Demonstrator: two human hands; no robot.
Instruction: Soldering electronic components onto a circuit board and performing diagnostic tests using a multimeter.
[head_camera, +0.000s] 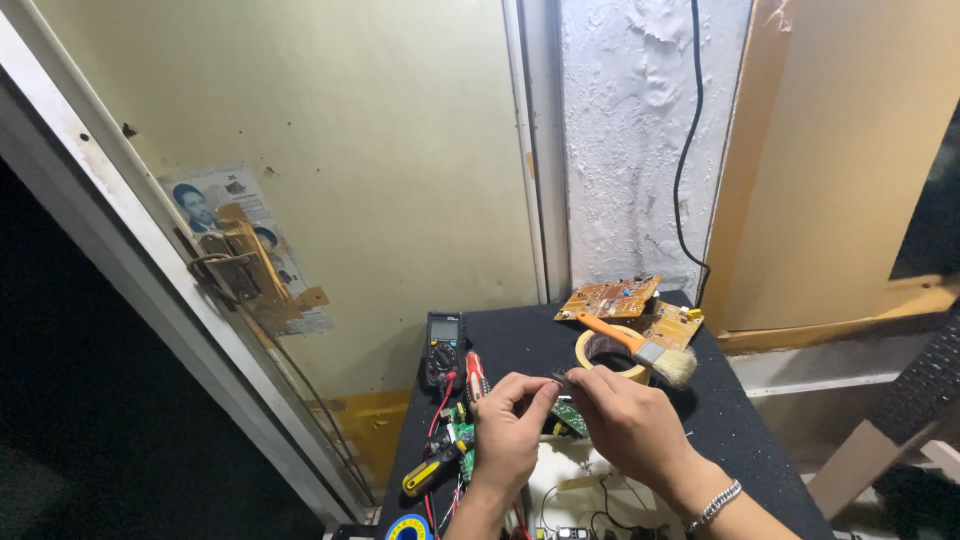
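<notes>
Both hands' grip pinches a small dark part.

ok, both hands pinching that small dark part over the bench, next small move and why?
Probably lower it toward the green circuit board just beneath. Left hand and right hand both pinch the small dark part at fingertip level, raised clear of the black table, so neither hand is free for another tool.
</notes>
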